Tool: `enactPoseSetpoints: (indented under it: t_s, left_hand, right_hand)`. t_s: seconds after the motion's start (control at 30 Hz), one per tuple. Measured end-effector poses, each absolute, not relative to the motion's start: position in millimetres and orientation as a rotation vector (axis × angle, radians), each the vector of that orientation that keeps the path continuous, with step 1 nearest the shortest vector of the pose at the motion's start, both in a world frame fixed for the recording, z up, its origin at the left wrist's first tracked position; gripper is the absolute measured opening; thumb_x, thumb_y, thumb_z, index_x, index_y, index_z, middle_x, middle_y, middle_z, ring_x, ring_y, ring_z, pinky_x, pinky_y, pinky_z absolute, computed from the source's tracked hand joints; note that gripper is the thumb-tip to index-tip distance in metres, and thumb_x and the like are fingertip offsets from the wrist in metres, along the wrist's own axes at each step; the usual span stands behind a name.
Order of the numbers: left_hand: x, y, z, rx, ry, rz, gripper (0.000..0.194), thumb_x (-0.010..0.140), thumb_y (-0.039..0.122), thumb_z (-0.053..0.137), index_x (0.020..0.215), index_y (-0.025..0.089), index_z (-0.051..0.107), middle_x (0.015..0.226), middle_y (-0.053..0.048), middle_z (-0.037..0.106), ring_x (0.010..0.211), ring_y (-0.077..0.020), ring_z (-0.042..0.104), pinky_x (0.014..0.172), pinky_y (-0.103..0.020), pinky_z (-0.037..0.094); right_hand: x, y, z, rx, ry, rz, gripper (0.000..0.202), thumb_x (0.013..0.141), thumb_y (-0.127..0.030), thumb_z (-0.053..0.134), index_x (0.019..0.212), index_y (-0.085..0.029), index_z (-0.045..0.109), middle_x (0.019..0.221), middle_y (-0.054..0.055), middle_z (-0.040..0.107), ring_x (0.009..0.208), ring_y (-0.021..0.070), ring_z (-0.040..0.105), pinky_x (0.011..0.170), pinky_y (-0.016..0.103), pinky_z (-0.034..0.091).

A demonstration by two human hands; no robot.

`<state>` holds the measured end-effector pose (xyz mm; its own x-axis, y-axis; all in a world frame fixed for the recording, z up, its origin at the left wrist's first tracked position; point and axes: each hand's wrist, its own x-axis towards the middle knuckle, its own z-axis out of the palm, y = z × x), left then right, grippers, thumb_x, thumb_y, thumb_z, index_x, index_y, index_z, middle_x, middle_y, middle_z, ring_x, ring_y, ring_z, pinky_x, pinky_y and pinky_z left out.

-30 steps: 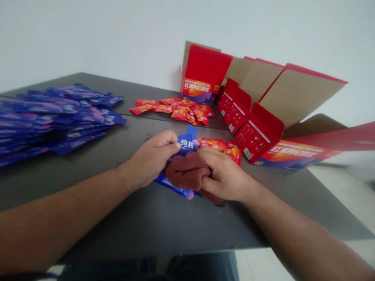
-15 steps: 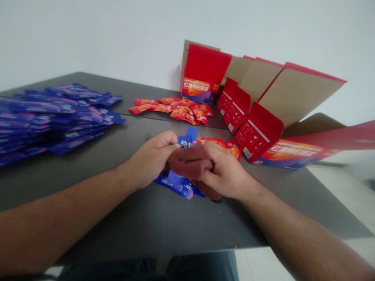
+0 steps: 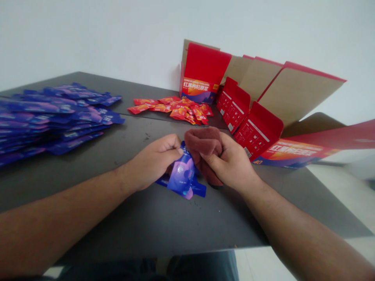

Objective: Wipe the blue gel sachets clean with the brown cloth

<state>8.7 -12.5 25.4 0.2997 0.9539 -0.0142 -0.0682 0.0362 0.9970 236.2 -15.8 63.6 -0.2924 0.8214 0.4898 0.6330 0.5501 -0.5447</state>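
Note:
Pinched in my left hand (image 3: 159,158) is the top edge of a blue-purple sachet (image 3: 182,171), which hangs front side toward me over the middle of the table. My right hand (image 3: 234,162) grips a folded brown cloth (image 3: 205,146), bunched up just right of the sachet's upper part. Whether the cloth touches the sachet there I cannot tell. Beneath them, another blue sachet (image 3: 199,189) lies on the dark table, partly covered by the held one.
A large heap of blue sachets (image 3: 58,117) lies at the left. Red sachets (image 3: 178,108) are piled at the back centre. Open red cartons (image 3: 199,86) with raised flaps stand along the right, one carton (image 3: 293,152) near the table's right edge. A white wall stands behind.
The cloth in my right hand has moved up and right, off the sachet's face, which now shows. My left hand has stayed nearly in place, keeping its pinch on the sachet.

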Motion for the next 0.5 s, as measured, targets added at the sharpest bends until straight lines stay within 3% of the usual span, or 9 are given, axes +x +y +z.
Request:
enactPoseSetpoints:
  t_s: [0.27, 0.5]
  left_hand:
    - [11.4, -11.8, 38.1, 1.205, 0.993, 1.133, 0.023, 0.090, 0.027, 0.068, 0.077, 0.021, 0.049, 0.068, 0.003, 0.048, 0.058, -0.0108, 0.043, 0.053, -0.023, 0.034]
    - [10.2, -11.9, 27.0, 1.181, 0.890, 0.953, 0.016, 0.089, 0.033, 0.072, 0.091, 0.022, 0.060, 0.075, 0.001, 0.061, 0.059, -0.0134, 0.053, 0.055, -0.027, 0.041]
  right_hand:
    - [232.7, -21.7, 60.0, -0.718, -2.456, 0.553, 0.012, 0.083, -0.013, 0.067, 0.090, -0.022, 0.063, 0.090, 0.002, 0.067, 0.086, 0.0194, 0.064, 0.075, 0.032, 0.051]
    - [238.2, -15.5, 65.4, -1.137, -2.091, 0.347, 0.020, 0.092, -0.030, 0.072, 0.110, -0.022, 0.070, 0.111, 0.008, 0.078, 0.100, 0.0268, 0.072, 0.086, 0.040, 0.055]
